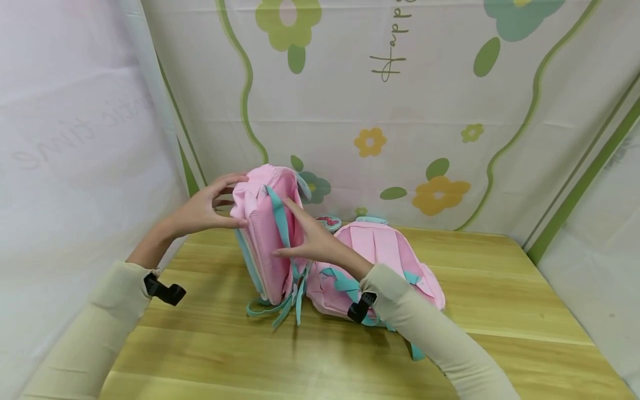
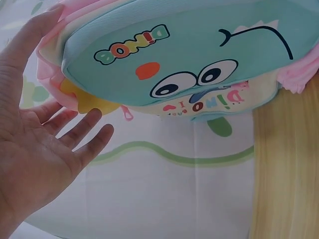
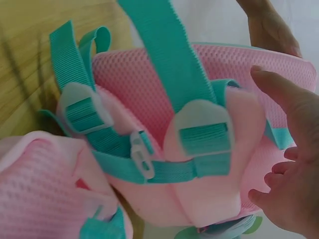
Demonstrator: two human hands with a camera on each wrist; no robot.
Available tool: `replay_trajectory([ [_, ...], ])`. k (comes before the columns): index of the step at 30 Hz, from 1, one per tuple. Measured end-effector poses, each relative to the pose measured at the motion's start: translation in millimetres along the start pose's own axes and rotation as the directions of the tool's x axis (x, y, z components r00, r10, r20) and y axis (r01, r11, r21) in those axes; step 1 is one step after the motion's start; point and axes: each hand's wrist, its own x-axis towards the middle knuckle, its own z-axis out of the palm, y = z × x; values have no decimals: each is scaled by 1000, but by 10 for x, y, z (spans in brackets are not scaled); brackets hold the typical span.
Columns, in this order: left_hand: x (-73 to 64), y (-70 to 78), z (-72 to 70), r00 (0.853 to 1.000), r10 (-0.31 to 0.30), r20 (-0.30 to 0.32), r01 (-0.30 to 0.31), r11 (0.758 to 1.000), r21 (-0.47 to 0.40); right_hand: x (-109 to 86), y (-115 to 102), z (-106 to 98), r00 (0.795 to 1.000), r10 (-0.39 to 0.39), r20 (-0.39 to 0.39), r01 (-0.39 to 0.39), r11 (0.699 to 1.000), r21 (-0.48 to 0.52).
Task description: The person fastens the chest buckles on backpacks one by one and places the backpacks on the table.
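2 bags (image 1: 260, 250) (image 1: 372, 241), wood-grain tbl (image 1: 300, 364), floral bkdrp (image 1: 340, 105) behind.

Right hand (image 3: 301, 174) overlaps pink mesh backpack (image 3: 244, 129), contact unclear; teal straps (image 3: 169, 55) cross its back. Left hand (image 3: 271, 30) shows behind its edge. Second pink bag (image 3: 45, 184) lower left, wood surface (image 3: 25, 64) upper left.

Wood-grain table (image 1: 320, 366) | upright pink backpack (image 1: 267, 253), left | second pink backpack (image 1: 372, 244) lying beside it
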Motion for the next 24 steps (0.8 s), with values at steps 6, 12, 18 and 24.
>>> replay_trajectory([
  [6, -49, 6, -38, 1000, -11, -4, 11, 1000, 9, -98, 154, 57, 998, 64, 29, -64, 998, 17],
  [12, -101, -16, -84, 999, -39, -15, 39, 999, 14, -214, 250, 122, 987, 134, 90, -140, 989, 55],
  [18, -138, -53, -169, 998, -68, -7, 68, 997, 23, -270, 306, 196, 981, 116, 152, -129, 989, 75],
  [24, -153, -66, -247, 994, -102, 41, 104, 994, -42, -282, 352, 297, 976, 91, 199, -107, 991, 75],
])
